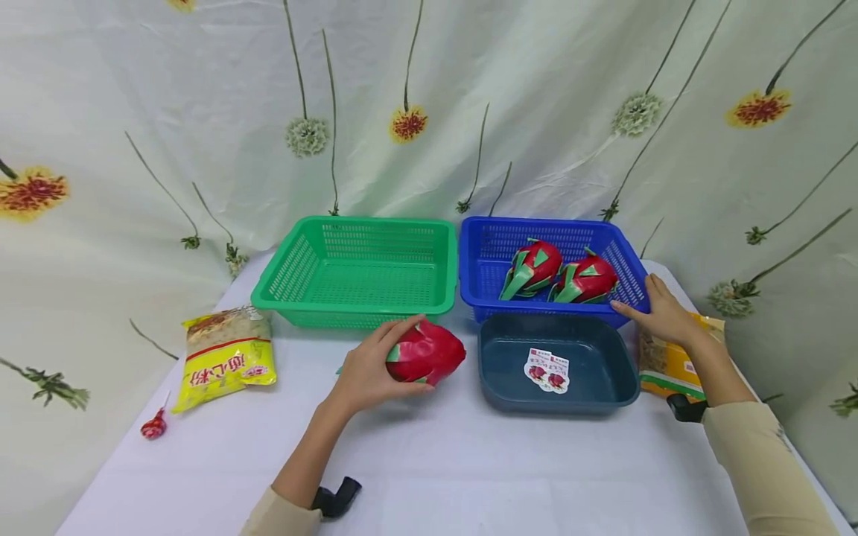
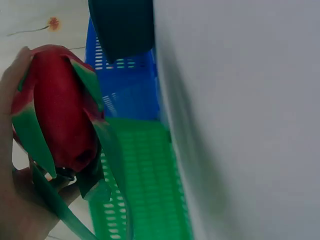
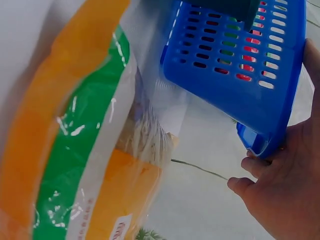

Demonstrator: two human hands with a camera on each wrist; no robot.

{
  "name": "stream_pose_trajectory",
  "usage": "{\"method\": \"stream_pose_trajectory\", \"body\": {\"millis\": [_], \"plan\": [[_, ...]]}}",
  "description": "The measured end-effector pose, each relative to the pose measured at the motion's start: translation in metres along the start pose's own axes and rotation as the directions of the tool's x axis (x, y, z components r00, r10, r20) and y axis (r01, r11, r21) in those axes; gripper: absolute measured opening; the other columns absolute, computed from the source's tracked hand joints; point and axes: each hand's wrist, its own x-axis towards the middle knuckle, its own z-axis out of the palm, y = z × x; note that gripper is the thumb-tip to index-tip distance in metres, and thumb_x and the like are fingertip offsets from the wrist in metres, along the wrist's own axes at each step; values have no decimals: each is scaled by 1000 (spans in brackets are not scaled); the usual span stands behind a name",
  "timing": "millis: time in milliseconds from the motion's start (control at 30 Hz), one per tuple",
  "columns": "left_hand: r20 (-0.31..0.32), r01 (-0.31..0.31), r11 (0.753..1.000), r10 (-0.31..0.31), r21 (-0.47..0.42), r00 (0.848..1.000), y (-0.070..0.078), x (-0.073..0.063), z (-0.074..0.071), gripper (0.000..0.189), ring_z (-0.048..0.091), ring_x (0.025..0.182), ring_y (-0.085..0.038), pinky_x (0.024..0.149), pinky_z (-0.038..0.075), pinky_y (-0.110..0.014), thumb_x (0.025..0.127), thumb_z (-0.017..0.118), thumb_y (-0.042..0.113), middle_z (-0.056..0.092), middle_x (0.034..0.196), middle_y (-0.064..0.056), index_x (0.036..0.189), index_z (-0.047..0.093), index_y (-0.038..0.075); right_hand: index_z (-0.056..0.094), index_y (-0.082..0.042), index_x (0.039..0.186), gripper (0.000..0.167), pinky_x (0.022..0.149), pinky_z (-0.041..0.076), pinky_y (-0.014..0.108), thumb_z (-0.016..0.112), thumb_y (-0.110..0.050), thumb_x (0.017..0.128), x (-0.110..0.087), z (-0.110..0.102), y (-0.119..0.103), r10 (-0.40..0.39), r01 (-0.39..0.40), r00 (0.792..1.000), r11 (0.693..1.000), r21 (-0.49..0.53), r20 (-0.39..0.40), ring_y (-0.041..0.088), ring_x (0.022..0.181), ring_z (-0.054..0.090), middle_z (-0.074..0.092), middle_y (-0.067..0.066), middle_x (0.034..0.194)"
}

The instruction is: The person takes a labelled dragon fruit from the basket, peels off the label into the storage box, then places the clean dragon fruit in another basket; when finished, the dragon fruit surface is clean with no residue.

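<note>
My left hand (image 1: pixel 375 368) grips a red dragon fruit (image 1: pixel 429 353) with green leaves, held over the white cloth in front of the green basket. In the left wrist view, the fingers wrap around the dragon fruit (image 2: pixel 65 110) and its leaves trail down. My right hand (image 1: pixel 666 313) holds the right rim of the blue basket (image 1: pixel 479 268), thumb and fingers pinching its edge, as the right wrist view of the hand (image 3: pixel 285 175) also shows. Two more dragon fruits (image 1: pixel 538 262) lie side by side inside this basket.
The green basket (image 1: pixel 375 279) stands at the back left. A dark blue tub (image 1: pixel 590 372) with dragon fruit stickers sits before the blue basket. A yellow bag (image 1: pixel 231 357) and a small red lollipop (image 1: pixel 154 426) lie at the left. An orange bag (image 1: pixel 670 361) lies under my right forearm.
</note>
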Motion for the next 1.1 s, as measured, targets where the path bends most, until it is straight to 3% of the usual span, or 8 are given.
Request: {"method": "stream_pose_trajectory", "body": {"millis": [133,267,433,567,667,833,967,1100], "plan": [[-14,-112,993,112,-37,994,30,46,-8,93,50,111,-23,73,53,-37,60,77,59,47,128,-1,140,33,41,-22,-2,140,105,89,14,74,45,-61,86,-1,1,4,19,-19,1000,999,32,16,55,129,-4,-20,28,145],[-28,-196,980,195,-17,980,60,104,-6,94,49,112,-22,74,53,-34,62,74,62,46,130,-3,142,31,39,-23,-4,140,104,89,13,74,45,-61,86,-3,2,6,23,-23,1000,998,52,18,54,129,-7,-23,27,145],[42,-173,983,171,57,984,87,178,18,96,49,112,-20,75,52,-31,62,68,69,45,132,-2,143,23,43,-23,-5,140,103,90,13,74,44,-62,86,-2,8,9,20,-19,1000,999,48,-6,54,129,-6,-21,26,146],[157,-130,986,112,105,981,100,218,48,96,48,114,-19,79,50,-33,64,66,69,43,134,-2,144,20,43,-22,-8,141,103,90,14,74,44,-63,85,0,12,9,15,-13,999,999,52,-31,52,131,-4,-20,23,148],[260,-115,983,75,141,963,103,230,73,95,47,113,-19,82,49,-35,65,64,69,44,131,-3,144,19,43,-22,-9,142,103,90,15,73,45,-64,85,1,14,8,19,-17,999,999,52,-34,52,131,-3,-20,22,148],[398,-82,983,11,162,917,95,234,106,94,45,116,-22,87,47,-37,65,65,70,42,134,-4,143,20,45,-21,-9,142,103,90,17,73,45,-63,85,3,14,7,17,-15,999,998,57,-49,53,131,-2,-19,22,148],[455,-16,989,-52,144,889,80,234,124,91,34,128,-26,94,42,-43,67,63,68,33,144,-4,144,19,44,-21,-10,143,103,89,18,73,46,-62,85,4,13,8,13,-7,997,997,82,-78,53,131,0,-18,21,149],[465,26,993,-79,119,882,69,231,138,91,28,132,-27,93,43,-43,68,61,69,29,148,-5,144,20,43,-20,-8,143,103,90,18,72,47,-61,85,3,13,11,12,-4,996,996,89,-87,54,130,3,-17,23,148]]}}
